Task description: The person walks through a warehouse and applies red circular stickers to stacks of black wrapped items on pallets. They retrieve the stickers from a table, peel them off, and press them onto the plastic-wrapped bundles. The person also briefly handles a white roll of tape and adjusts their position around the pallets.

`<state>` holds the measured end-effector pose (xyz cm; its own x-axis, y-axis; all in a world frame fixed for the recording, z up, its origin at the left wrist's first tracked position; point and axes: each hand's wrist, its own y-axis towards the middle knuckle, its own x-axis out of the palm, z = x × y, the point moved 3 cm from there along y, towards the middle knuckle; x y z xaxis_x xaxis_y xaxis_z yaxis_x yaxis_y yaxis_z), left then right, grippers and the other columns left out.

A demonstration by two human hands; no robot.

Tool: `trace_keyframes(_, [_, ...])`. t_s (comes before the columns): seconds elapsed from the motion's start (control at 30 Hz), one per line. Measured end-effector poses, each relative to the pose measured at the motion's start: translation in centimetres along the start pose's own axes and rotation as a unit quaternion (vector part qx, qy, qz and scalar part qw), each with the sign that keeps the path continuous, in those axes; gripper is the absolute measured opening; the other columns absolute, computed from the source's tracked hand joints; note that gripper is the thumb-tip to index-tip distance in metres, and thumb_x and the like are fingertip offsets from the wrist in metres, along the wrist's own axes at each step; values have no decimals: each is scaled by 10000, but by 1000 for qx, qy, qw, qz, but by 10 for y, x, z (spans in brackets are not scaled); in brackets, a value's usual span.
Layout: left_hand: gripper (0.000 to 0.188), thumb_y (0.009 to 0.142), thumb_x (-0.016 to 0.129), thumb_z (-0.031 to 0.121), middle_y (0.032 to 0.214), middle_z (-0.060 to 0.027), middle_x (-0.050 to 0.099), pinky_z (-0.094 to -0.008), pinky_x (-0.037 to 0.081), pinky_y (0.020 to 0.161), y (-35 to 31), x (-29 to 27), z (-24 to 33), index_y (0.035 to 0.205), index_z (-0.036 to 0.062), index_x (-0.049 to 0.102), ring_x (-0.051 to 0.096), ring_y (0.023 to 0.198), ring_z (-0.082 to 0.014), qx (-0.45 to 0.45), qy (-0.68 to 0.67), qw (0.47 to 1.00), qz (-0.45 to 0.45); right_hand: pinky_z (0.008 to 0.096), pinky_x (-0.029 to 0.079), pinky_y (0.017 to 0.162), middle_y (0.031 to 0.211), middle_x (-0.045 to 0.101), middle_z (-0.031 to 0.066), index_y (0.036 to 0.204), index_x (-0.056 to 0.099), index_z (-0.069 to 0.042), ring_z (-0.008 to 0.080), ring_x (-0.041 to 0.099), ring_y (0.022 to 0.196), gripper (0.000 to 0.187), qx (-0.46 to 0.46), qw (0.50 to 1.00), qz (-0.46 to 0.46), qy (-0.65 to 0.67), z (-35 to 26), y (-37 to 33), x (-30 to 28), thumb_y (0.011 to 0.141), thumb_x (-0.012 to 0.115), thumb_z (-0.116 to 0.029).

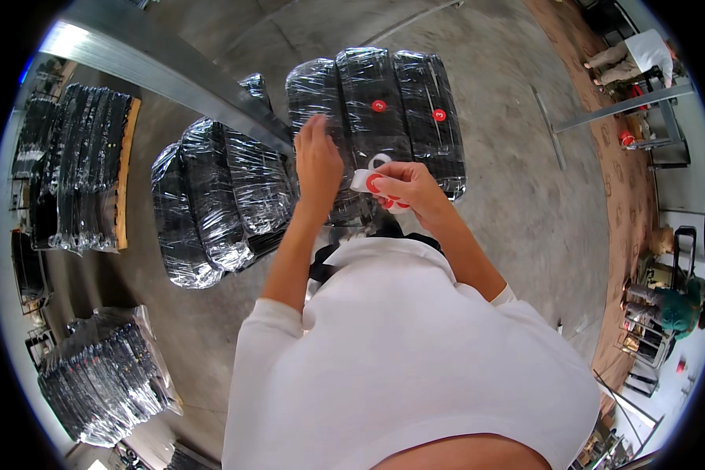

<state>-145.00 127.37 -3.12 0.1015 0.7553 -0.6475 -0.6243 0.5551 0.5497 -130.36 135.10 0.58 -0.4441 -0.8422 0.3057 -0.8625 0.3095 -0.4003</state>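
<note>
My right hand (415, 186) is closed on a roll of round red stickers on white backing (361, 180), held in front of my body. My left hand (319, 160) is stretched out, fingers extended and slightly blurred, over the left bundle (313, 82) of a group wrapped in shiny clear film. Whether its fingertips touch the film I cannot tell. The middle bundle (360, 70) carries a round red sticker (379, 106), and the right bundle (423, 74) carries another red sticker (439, 115). No sticker shows on the visible part of the left one.
More wrapped black bundles (211, 196) lie to the left, beside a slanting metal post (157, 74). Wrapped stacks (94, 164) stand farther left, another stack (106, 376) at lower left. Two people, one in white (648, 55) and one in green (677, 312), are at the right edge.
</note>
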Motion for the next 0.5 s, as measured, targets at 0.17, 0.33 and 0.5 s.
trace_keyframes(0.17, [331, 704, 519, -37, 977, -142, 529, -394, 412, 813, 23, 34, -47, 1028, 22, 556, 490, 926, -333, -39, 117, 992, -14, 221, 410, 560, 694, 577, 28, 818, 626, -19, 83, 518, 609, 170, 3, 1000, -5, -8, -2, -4, -5, 752, 627, -175])
trace_keyframes(0.33, [230, 718, 535, -20, 941, -124, 516, -399, 414, 773, 30, 31, -60, 914, 92, 582, 483, 894, -333, -66, 53, 994, -66, 219, 405, 553, 689, 577, 31, 815, 625, -17, 82, 515, 604, 162, -3, 999, -35, 29, 0, -6, -17, 752, 624, -166])
trace_keyframes(0.5, [168, 724, 558, -2, 915, -132, 510, -415, 403, 761, 36, 34, -65, 863, 92, 558, 485, 873, -342, -71, 70, 990, -103, 217, 408, 550, 691, 578, 31, 820, 623, -16, 83, 516, 599, 156, -5, 999, -38, 32, -1, -6, -31, 755, 619, -158])
